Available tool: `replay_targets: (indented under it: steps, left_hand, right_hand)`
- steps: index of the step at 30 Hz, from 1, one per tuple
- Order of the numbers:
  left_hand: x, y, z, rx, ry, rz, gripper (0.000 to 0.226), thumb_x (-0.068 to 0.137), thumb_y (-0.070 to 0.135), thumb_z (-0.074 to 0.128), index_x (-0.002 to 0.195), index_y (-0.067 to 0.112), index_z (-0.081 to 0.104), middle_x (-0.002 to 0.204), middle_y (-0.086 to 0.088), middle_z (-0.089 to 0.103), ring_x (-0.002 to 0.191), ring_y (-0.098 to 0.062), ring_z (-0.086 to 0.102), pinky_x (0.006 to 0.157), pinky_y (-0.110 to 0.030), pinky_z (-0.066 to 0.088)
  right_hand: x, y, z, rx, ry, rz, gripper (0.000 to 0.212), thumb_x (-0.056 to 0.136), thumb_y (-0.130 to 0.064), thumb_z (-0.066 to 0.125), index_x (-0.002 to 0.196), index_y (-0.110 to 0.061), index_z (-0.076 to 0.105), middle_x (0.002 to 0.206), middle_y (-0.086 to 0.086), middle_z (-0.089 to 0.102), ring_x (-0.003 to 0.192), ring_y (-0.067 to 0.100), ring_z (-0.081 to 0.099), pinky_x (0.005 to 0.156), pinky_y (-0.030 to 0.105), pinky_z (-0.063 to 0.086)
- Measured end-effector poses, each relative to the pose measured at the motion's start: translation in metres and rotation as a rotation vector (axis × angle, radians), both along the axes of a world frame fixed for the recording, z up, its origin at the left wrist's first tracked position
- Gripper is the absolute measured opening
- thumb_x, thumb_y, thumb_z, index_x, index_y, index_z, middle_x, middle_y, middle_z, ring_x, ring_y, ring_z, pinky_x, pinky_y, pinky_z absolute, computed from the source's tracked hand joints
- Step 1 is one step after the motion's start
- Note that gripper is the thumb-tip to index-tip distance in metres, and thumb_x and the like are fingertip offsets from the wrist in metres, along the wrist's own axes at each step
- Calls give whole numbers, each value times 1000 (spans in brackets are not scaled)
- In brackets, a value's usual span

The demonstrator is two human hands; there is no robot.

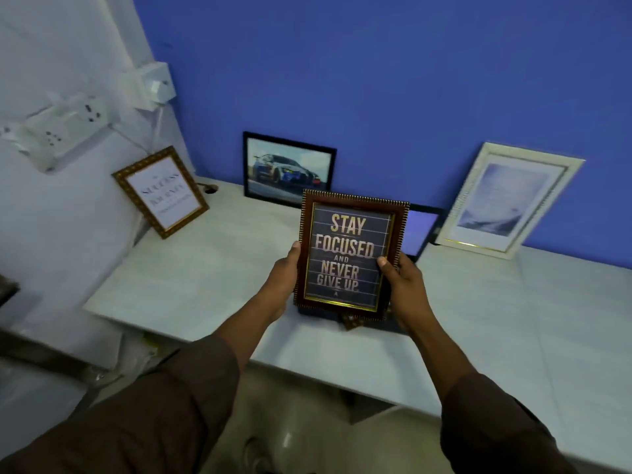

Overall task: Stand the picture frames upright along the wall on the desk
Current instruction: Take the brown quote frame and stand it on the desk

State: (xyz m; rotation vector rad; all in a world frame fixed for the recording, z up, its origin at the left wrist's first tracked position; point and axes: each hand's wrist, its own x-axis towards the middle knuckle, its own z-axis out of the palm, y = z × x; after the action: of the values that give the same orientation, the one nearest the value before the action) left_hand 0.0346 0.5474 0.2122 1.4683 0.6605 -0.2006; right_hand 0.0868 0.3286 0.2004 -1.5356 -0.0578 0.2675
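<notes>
A pale marble-look worktop (191, 268) runs along a blue wall (376, 80), with a white wall on the left. Both hands hold a brown, gold-beaded picture frame reading "STAY FOCUSED AND NEVER GIVE UP" (350, 254) above the worktop's middle: the left hand (284, 278) grips its left edge, the right hand (402, 282) its right edge, fingers closed around it. Leaning against the walls stand a gold-framed text print (160, 193), a black-framed car photo (289, 169) and a white-framed pale print (506, 200).
</notes>
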Motion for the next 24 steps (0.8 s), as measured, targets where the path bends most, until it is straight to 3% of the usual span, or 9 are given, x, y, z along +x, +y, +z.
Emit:
replay_targets:
  steps: [4, 6, 8, 12, 18, 22, 24]
  left_hand:
    - [12, -66, 3, -103, 5, 11, 64, 101, 67, 25, 111, 27, 74, 107, -7, 80, 98, -24, 75, 87, -40, 57]
    - [19, -98, 3, -131, -10, 3, 58, 101, 65, 29, 102, 29, 74, 99, -7, 81, 89, -23, 77, 78, -38, 58]
    - [25, -124, 3, -161, -22, -13, 58, 101, 65, 30, 96, 29, 75, 94, -7, 82, 88, -26, 78, 82, -41, 58]
    - [43, -173, -1, -180, -27, -55, 66, 100, 67, 29, 111, 23, 76, 101, -6, 81, 96, -26, 77, 86, -42, 57]
    - [87, -214, -15, -236, 3, -80, 61, 100, 66, 30, 115, 24, 73, 106, -5, 80, 96, -26, 76, 75, -39, 56]
    - [125, -228, -37, -221, 66, -149, 63, 99, 66, 34, 118, 19, 73, 105, -8, 80, 98, -29, 77, 82, -42, 57]
    - [133, -234, -42, -240, 84, -184, 66, 98, 68, 34, 116, 19, 74, 106, -11, 80, 100, -33, 75, 91, -47, 56]
  right_hand:
    - [-4, -69, 1, -16, 29, -44, 35, 105, -31, 52, 138, -22, 58, 125, -1, 74, 110, 19, 74, 82, 34, 64]
    - [-5, -103, 2, -23, 43, -61, 34, 105, -32, 51, 137, -24, 59, 125, -3, 74, 111, 20, 73, 87, 38, 63]
    - [-3, -129, 3, -41, 48, -72, 32, 105, -34, 51, 135, -26, 59, 125, -4, 74, 111, 19, 73, 91, 42, 62]
    - [6, -179, 5, -97, 47, -101, 36, 105, -38, 50, 138, -26, 57, 128, -4, 72, 112, 21, 73, 94, 46, 60]
    - [31, -217, 0, -189, 65, -115, 44, 105, -40, 45, 147, -27, 46, 136, -4, 64, 117, 19, 67, 92, 35, 57]
    - [50, -241, -17, -295, 112, -91, 45, 106, -39, 46, 149, -27, 44, 139, -4, 61, 120, 16, 63, 84, 22, 56]
    - [48, -255, -23, -331, 148, -24, 41, 106, -36, 48, 146, -26, 47, 138, -3, 63, 120, 19, 63, 86, 28, 56]
